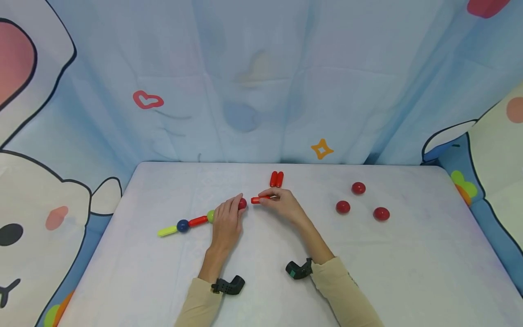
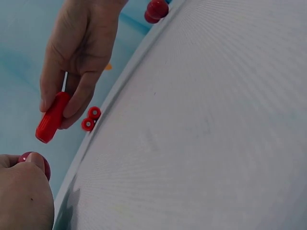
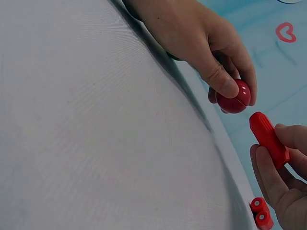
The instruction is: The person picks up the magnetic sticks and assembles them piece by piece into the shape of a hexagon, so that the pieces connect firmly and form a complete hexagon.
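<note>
While the left hand (image 1: 226,222) pinches a red ball (image 1: 243,204), apparently at the end of the chain (image 1: 198,221) on the table (image 1: 261,272), the right hand (image 1: 285,206) pinches a red stick (image 1: 255,200) just beside it, not touching. Best bet: grip well back, line the free end up with the ball, approach slowly; a skewed push could bend the chain.

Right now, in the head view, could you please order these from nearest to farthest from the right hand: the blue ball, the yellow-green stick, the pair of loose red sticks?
1. Pair of loose red sticks: just beyond the right hand.
2. Blue ball: on the left, past the left hand.
3. Yellow-green stick: farthest left, beyond the blue ball.
</note>
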`<state>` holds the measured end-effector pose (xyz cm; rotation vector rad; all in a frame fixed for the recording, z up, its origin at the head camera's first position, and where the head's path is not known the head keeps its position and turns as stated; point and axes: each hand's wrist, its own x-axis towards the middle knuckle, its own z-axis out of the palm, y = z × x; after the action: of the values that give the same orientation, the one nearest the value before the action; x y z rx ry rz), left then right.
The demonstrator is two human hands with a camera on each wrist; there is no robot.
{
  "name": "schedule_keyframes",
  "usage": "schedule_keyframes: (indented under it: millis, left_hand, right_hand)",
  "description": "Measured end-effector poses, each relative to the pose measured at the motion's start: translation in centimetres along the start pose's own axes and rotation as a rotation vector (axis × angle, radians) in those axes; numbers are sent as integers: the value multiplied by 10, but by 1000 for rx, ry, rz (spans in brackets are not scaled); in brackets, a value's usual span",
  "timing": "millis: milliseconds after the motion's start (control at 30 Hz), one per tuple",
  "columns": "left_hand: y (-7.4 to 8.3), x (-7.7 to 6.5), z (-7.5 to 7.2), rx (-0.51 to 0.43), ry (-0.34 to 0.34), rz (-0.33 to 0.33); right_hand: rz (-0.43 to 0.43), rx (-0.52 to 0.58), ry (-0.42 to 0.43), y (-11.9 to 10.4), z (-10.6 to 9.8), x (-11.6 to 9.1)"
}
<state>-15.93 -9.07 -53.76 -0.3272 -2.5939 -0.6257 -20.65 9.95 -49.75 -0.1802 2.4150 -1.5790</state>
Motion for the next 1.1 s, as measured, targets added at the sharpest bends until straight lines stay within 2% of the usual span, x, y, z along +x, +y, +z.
schedule_keyframes:
  millis: [233, 600, 733, 867, 1100]
  left_hand:
    - [-1, 0, 0, -6, 10, 5]
    - [-1, 0, 0, -13, 30, 7]
    - [-1, 0, 1, -4, 50, -32]
    - [-1, 0, 0, 26, 31, -62]
    - [-1, -1, 1, 74, 40, -44]
  right_hand:
    - [-82, 24, -59, -1, 11, 0]
    - [-62, 29, -58, -3, 12, -2]
    - [-18, 40, -36, -3, 2, -3]
    - [42, 75, 9, -1, -17, -1]
    - [73, 185, 66, 4, -53, -2]
